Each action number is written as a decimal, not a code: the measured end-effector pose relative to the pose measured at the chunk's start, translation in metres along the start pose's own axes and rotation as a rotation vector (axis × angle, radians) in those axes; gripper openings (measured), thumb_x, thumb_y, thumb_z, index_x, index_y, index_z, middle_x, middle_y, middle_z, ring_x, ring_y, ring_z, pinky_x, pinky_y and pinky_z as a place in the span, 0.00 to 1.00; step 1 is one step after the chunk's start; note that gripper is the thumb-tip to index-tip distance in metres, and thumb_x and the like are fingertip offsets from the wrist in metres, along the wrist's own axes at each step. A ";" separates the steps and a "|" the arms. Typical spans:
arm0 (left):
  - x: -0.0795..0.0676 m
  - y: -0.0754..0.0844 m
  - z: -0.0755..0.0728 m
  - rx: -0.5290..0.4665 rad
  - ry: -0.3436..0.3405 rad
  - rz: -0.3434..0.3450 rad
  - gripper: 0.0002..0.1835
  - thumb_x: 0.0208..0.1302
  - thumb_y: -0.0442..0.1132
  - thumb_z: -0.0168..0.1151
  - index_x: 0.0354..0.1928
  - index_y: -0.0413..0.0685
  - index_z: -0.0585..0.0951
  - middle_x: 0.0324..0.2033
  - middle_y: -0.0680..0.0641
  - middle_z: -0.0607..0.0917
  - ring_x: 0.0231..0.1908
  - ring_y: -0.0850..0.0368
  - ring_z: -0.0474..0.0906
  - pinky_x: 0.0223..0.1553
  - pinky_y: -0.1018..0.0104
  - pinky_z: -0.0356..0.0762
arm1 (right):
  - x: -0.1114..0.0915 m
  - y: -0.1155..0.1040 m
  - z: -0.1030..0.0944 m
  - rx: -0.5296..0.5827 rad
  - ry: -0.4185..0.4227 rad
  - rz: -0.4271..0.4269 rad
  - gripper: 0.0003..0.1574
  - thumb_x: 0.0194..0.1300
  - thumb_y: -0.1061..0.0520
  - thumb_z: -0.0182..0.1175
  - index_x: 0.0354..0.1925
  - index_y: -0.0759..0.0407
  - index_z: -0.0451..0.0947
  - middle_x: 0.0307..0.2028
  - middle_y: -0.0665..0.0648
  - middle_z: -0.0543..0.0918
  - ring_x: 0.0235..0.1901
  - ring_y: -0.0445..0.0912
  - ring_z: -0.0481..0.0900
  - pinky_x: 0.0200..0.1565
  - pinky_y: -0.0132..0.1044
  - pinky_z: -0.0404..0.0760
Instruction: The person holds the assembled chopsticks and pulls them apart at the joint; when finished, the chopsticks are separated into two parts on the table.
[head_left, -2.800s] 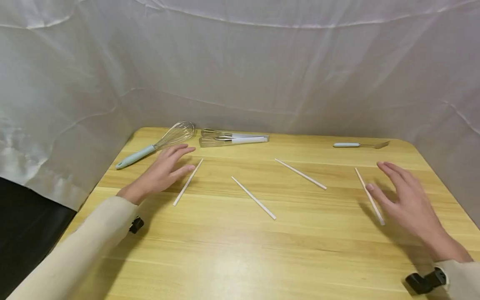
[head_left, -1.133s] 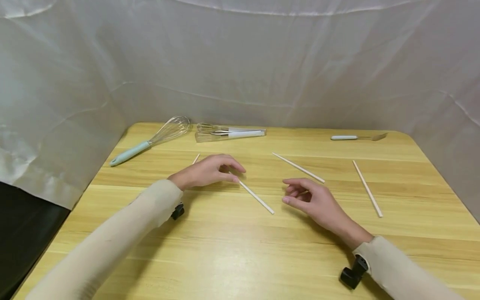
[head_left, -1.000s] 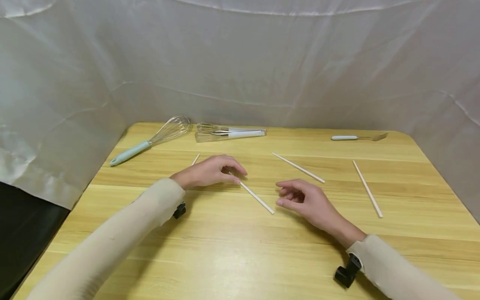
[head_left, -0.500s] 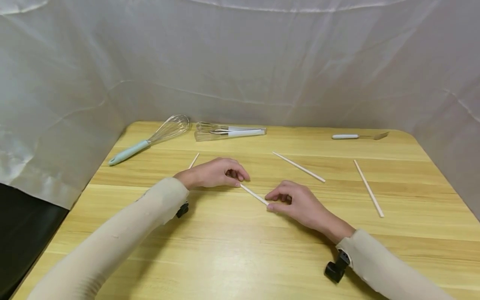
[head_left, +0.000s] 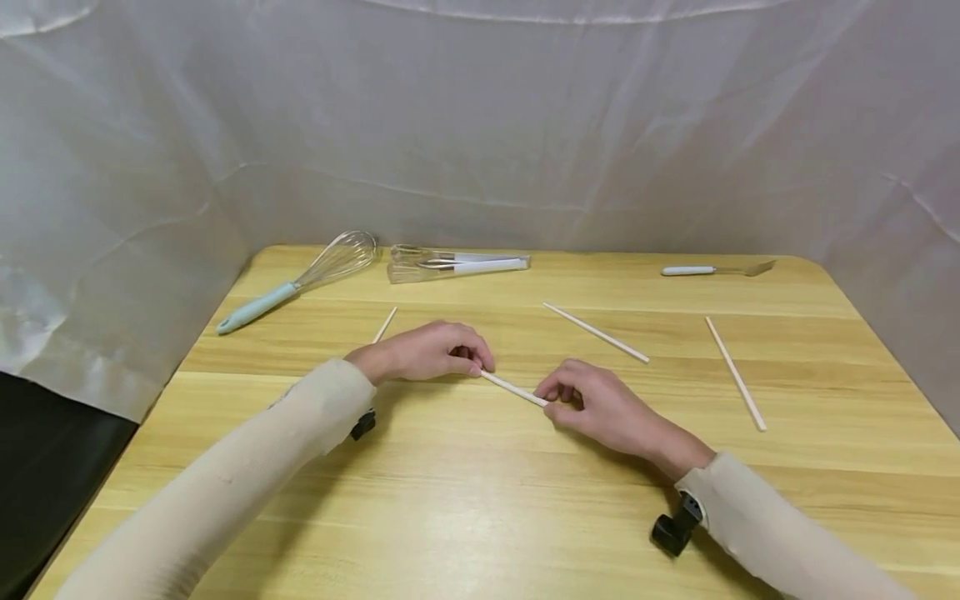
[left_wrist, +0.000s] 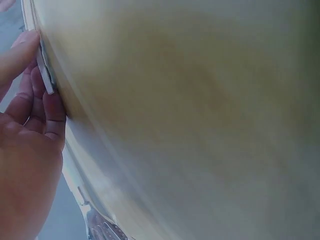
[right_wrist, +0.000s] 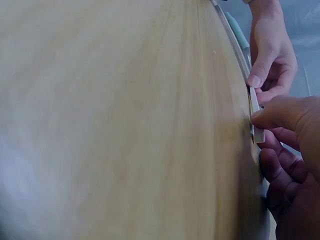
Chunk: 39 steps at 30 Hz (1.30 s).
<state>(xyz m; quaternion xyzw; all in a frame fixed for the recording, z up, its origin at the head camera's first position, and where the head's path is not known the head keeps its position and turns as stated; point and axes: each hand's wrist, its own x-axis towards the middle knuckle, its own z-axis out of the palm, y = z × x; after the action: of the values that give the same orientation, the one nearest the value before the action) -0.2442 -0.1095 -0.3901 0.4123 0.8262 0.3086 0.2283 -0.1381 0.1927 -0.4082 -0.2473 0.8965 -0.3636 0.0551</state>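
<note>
Between my two hands a thin white chopstick point(head_left: 513, 388) lies slanted low over the wooden table. My left hand point(head_left: 431, 351) pinches its far left end between thumb and fingers. At the near right end, the thumb and fingers of my right hand point(head_left: 600, 407) grip it too. The right wrist view shows the squared tip of the chopstick point(right_wrist: 258, 134) poking out past the right thumb. In the left wrist view the other tip of the chopstick point(left_wrist: 46, 77) sits against the left fingers. Another white chopstick point(head_left: 385, 325) is partly hidden behind the left wrist.
Two more white chopsticks lie to the right, one chopstick point(head_left: 596, 332) in the middle and one chopstick point(head_left: 735, 375) farther over. Along the back edge are a whisk point(head_left: 258, 308), white-handled tongs point(head_left: 491, 267) and a small blue-handled utensil point(head_left: 688, 271) with a metal head. A grey curtain point(head_left: 495, 125) hangs behind.
Both hands came inward from the sides to the middle chopstick. The right hand moved left and took its near end; the chopstick has since turned slightly flatter.
</note>
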 end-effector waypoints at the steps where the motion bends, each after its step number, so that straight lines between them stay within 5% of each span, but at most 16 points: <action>1: 0.000 0.001 0.001 0.003 0.003 0.000 0.10 0.81 0.38 0.64 0.56 0.53 0.89 0.46 0.54 0.88 0.45 0.60 0.81 0.51 0.63 0.81 | 0.000 0.000 -0.001 0.006 -0.002 -0.006 0.08 0.73 0.60 0.69 0.49 0.51 0.87 0.42 0.47 0.85 0.41 0.40 0.78 0.44 0.34 0.80; 11: -0.002 0.018 0.009 -0.006 0.114 0.017 0.12 0.82 0.37 0.62 0.58 0.53 0.90 0.49 0.52 0.87 0.46 0.59 0.79 0.51 0.61 0.79 | 0.000 0.006 -0.017 0.108 -0.007 0.060 0.06 0.77 0.61 0.66 0.50 0.54 0.84 0.35 0.50 0.86 0.32 0.42 0.75 0.35 0.31 0.74; 18: -0.007 0.029 0.013 -0.072 0.190 -0.033 0.11 0.83 0.39 0.62 0.57 0.55 0.90 0.51 0.53 0.87 0.45 0.59 0.80 0.49 0.62 0.80 | -0.003 0.009 -0.023 0.179 0.060 0.120 0.07 0.78 0.54 0.68 0.52 0.51 0.85 0.32 0.53 0.83 0.29 0.43 0.75 0.31 0.33 0.75; 26: -0.011 0.038 0.020 -0.138 0.220 -0.098 0.09 0.82 0.42 0.63 0.56 0.55 0.89 0.43 0.50 0.91 0.30 0.61 0.74 0.33 0.68 0.73 | -0.006 0.010 -0.024 0.257 0.115 0.116 0.08 0.77 0.55 0.69 0.51 0.53 0.84 0.29 0.55 0.81 0.26 0.43 0.76 0.28 0.33 0.77; 31: -0.012 0.042 0.024 -0.163 0.241 -0.103 0.07 0.80 0.42 0.66 0.53 0.56 0.89 0.45 0.49 0.91 0.32 0.60 0.75 0.36 0.68 0.73 | -0.007 0.008 -0.021 0.298 0.126 0.127 0.09 0.77 0.54 0.70 0.51 0.54 0.83 0.28 0.56 0.78 0.23 0.43 0.74 0.25 0.34 0.76; 39: -0.013 0.049 0.030 -0.225 0.233 -0.110 0.07 0.79 0.43 0.67 0.53 0.56 0.88 0.46 0.52 0.88 0.36 0.60 0.78 0.44 0.65 0.76 | -0.007 0.003 -0.019 0.346 0.119 0.120 0.09 0.76 0.54 0.70 0.50 0.55 0.85 0.40 0.61 0.85 0.22 0.43 0.76 0.23 0.35 0.78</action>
<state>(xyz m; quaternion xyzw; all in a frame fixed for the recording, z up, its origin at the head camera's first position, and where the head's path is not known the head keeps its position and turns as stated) -0.1913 -0.0878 -0.3752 0.2997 0.8286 0.4321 0.1923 -0.1388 0.2099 -0.3971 -0.1581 0.8353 -0.5224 0.0654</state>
